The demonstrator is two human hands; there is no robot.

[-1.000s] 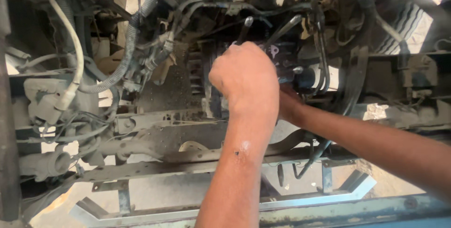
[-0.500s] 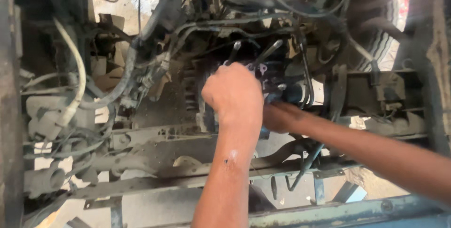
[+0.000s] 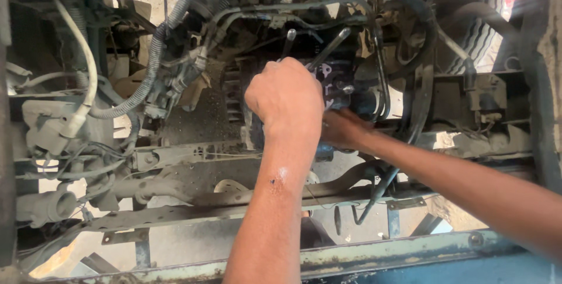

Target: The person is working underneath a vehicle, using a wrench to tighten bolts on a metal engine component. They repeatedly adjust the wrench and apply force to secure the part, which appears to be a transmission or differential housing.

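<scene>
Head view, left hand point(image 3: 291, 100) clenched on wrench point(image 3: 329, 48), right hand point(image 3: 344, 129) beneath, grip hidden

My left hand point(image 3: 290, 100) sits at the frame's centre, over the engine block point(image 3: 234, 94). My right hand point(image 3: 342, 129) lies just right of it, lower. Two metal rods point(image 3: 328, 47) rise above them. A corrugated hose point(image 3: 155, 56) runs upper left; a frame rail point(image 3: 374, 255) crosses below.

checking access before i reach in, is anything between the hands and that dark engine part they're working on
Nothing visible does. The left hand is closed on a metal tool right at the dark engine part, and the right hand reaches it from below. Black hoses run beside it, not across.
</scene>
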